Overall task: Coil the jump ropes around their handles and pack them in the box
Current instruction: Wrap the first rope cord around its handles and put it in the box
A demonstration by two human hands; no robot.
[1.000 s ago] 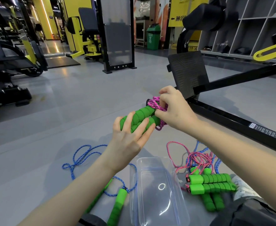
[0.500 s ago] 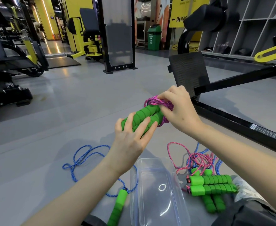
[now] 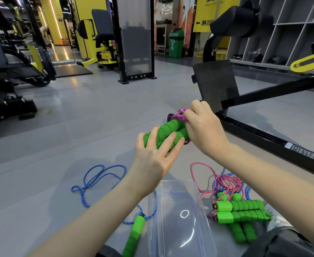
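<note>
"SMILE" reads in black on the yellow banner (image 3: 214,13), above a left arrow and Chinese characters

Two bare forearms, left hand (image 3: 152,160) and right hand (image 3: 204,130) ungloved, no sleeves.

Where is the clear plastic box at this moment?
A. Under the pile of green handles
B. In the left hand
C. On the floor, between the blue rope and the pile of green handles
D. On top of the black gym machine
C: the clear plastic box lies empty on the floor, with the blue rope to its left and the pile of green handles to its right; both hands are busy with another pair of handles.
</note>
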